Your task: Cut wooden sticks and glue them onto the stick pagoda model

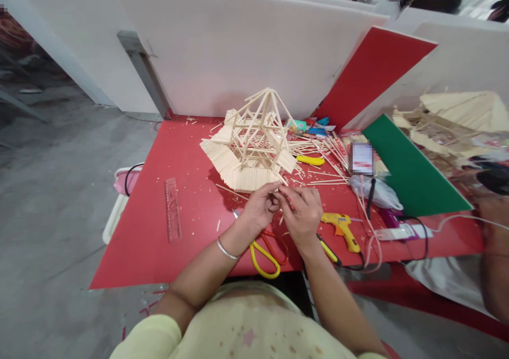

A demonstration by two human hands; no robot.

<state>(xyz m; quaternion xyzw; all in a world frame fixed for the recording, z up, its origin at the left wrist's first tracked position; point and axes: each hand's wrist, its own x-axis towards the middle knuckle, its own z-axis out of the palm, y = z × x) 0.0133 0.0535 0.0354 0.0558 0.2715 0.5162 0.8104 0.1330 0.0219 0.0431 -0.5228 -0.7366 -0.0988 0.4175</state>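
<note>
My left hand (260,206) and my right hand (303,210) meet at the near edge of a wooden stick model (250,178). Fingertips and thumbs of both hands are pinched together, almost touching each other; whatever small piece they hold is too hidden to name. The model has an open, pointed frame of pale sticks on top and a skirt of slanted roof panels made from sticks laid side by side. Below my hands lie scissors (265,261) with one yellow and one red handle, partly covered by my left hand and wrist.
The red tabletop (139,231) carries a clear ruler (173,209), a yellow glue gun (342,229), a yellow-and-black cutter (328,250), loose sticks (328,177) and a yellow-handled tool (310,160). A green board (413,173) lies at right, near another person's arm (495,253). White panels (238,46) stand behind.
</note>
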